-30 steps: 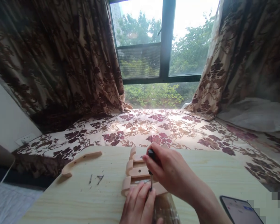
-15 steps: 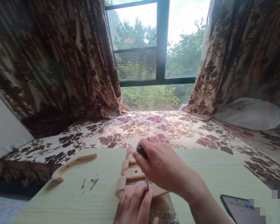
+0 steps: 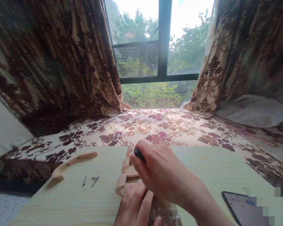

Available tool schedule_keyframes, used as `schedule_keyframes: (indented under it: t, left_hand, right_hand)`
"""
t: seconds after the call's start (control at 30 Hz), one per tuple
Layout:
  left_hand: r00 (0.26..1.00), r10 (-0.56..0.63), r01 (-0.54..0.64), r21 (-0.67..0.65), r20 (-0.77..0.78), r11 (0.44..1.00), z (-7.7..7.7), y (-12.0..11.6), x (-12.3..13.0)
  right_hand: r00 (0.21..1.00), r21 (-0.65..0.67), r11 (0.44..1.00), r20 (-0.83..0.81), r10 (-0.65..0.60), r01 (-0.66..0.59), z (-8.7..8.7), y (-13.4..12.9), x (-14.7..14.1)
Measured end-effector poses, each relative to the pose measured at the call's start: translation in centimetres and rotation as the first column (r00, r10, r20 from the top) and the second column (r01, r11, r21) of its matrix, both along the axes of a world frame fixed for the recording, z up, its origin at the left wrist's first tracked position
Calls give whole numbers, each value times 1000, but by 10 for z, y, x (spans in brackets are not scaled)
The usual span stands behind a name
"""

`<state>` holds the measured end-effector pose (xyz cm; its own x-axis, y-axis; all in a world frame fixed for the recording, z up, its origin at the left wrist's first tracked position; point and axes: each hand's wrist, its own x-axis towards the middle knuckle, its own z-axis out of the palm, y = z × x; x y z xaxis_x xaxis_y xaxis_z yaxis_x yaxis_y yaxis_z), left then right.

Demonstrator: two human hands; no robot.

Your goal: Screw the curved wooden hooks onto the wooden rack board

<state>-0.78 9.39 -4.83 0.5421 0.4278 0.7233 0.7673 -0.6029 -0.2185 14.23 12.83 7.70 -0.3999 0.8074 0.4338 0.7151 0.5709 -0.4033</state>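
Note:
My right hand [image 3: 163, 174] is closed around the black handle of a screwdriver [image 3: 139, 153]; its shaft is hidden behind the hand now. Below it, my left hand [image 3: 133, 205] presses on the nearest curved wooden piece [image 3: 120, 185], its fingertips partly covered by my right hand. Several such pale wooden pieces with rolled ends stand in a row. Under and beside my left hand lies a brown, shiny, wrapped-looking block [image 3: 166, 212]. Another curved wooden piece [image 3: 73, 160] with dark holes lies apart on the left. Small dark screws [image 3: 94, 180] are scattered between it and my hands.
The pale wooden table [image 3: 49, 204] borders a flower-patterned cloth [image 3: 136, 127] under the window. A phone [image 3: 240, 207] lies at the right, partly masked by blurred squares. A white plastic bag [image 3: 252, 110] rests at the far right, near the curtain.
My right hand and the screwdriver handle have shifted slightly left, and the shaft seen before is now covered. The left hand stays in place. The whole view has tipped slightly.

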Motion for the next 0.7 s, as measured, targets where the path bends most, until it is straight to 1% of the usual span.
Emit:
schedule_keyframes:
  t: [0.1, 0.17, 0.27, 0.33, 0.4, 0.47, 0.53, 0.63, 0.7]
  left_hand:
    - [999, 11, -10, -17, 34, 1000, 3, -5, 5]
    - [998, 13, -10, -50, 56, 999, 5, -9, 8]
    - [998, 12, -5, -112, 64, 994, 7, -13, 9]
    - [998, 1, 5, -105, 61, 994, 7, -13, 9]
    - [998, -7, 11, -68, 62, 998, 7, -13, 8]
    - [998, -12, 14, -41, 62, 999, 6, -12, 8]
    - [999, 3, 0, -63, 50, 998, 5, -13, 8]
    - [1000, 21, -20, -86, 11, 996, 1, -12, 6]
    - [1000, 13, -13, -12, -6, 1000, -4, -9, 6]
  right_hand:
    - [999, 10, 999, 0, -44, 44, -3, -1, -3]
    - [995, 5, 996, -33, -91, 91, -7, -2, -2]
    - [980, -62, 988, -131, -150, 143, -13, -5, 3]
    - [971, -127, 984, -188, -148, 126, -14, -8, 10]
    - [979, -182, 982, -183, -89, 55, -8, -10, 17]
    - [997, -233, 972, -80, 14, -33, 4, -12, 24]
    - [990, -279, 958, 100, 96, -64, 21, -12, 29]
    - [930, -302, 951, 328, 167, -65, 41, -10, 30]
    - [882, -284, 954, 420, 214, -97, 48, -7, 26]
